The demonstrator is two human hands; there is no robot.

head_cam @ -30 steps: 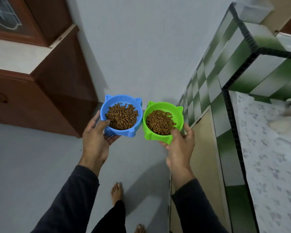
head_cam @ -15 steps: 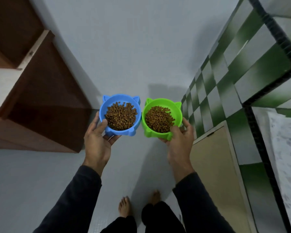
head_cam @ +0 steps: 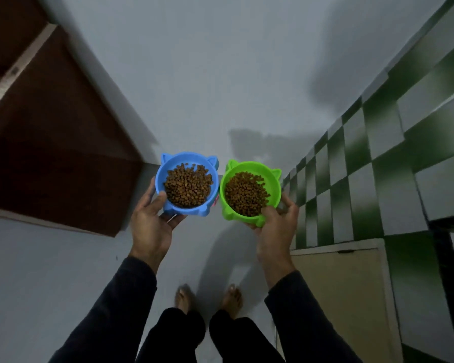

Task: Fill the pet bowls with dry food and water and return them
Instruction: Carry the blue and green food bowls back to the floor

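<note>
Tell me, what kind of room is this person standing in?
Probably a kitchen or utility corner at home: a green-and-white checked tiled counter with a cupboard door beneath, a wooden cabinet, and a plain pale floor.

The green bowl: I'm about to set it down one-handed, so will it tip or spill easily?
The green bowl looks like rigid moulded plastic, so it probably won't flex. The right hand grips just one rim edge, so it seems light. Its kibble is loose and heaped near the rim; tilting would likely spill some.

L hand grips blue bowl — R hand green bowl.
</note>
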